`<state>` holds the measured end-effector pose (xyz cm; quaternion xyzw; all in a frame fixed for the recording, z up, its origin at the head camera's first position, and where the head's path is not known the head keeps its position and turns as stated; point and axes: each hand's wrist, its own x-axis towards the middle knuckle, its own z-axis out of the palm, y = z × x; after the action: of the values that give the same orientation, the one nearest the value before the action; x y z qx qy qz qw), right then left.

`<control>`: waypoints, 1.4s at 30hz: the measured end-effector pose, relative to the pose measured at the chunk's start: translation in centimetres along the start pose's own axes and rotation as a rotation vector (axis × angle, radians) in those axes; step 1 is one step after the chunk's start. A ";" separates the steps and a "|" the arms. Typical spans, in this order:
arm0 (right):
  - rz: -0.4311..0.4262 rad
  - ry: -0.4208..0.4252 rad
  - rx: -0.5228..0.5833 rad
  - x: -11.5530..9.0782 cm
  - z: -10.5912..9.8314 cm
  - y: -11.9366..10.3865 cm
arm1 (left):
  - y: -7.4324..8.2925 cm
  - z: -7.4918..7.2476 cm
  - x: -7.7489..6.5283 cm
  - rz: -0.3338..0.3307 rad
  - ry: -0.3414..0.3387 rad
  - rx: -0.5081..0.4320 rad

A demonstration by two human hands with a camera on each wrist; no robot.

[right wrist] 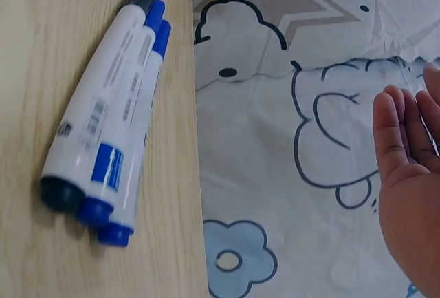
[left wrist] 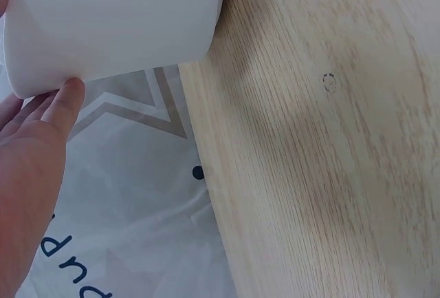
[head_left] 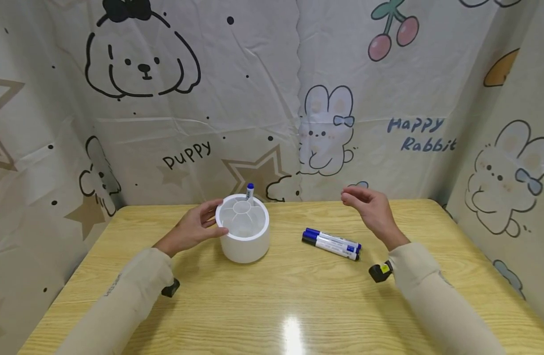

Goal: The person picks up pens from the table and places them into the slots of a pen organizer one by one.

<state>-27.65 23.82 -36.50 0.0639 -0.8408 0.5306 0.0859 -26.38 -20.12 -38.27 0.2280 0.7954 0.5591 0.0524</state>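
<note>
A round white pen holder (head_left: 245,250) with clear dividers inside stands upright on the table, left of centre. My left hand (head_left: 195,228) grips it from the left side, thumb at the near rim and fingers round the back; its fingertips lie against the white wall (left wrist: 113,23) in the left wrist view. One marker (head_left: 250,191) with a blue cap stands in a far compartment. Three markers, one with a black end (right wrist: 62,195) and two with blue ends (right wrist: 95,210), lie side by side on the table. Beyond them my right hand (head_left: 370,209) is raised, holding nothing, its fingers loosely bent.
The wood-grain table (head_left: 236,305) ends at its far edge against a patterned cloth (head_left: 254,108), which also hangs at both sides. Small black cameras (head_left: 380,272) sit at the wrists, below the cuffs.
</note>
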 end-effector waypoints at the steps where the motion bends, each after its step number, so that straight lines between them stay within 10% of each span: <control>1: 0.005 0.004 -0.002 -0.1 -0.1 0.1 | 0.0 0.0 0.0 0.001 0.001 -0.002; 42: 0.095 -0.046 -0.114 -2.6 -1.7 4.4 | 0.1 0.2 0.0 -0.002 0.019 -0.022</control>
<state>-25.90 27.25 -40.23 0.0310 -0.8734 0.4840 0.0449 -26.33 -19.92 -38.23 0.2214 0.7899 0.5699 0.0480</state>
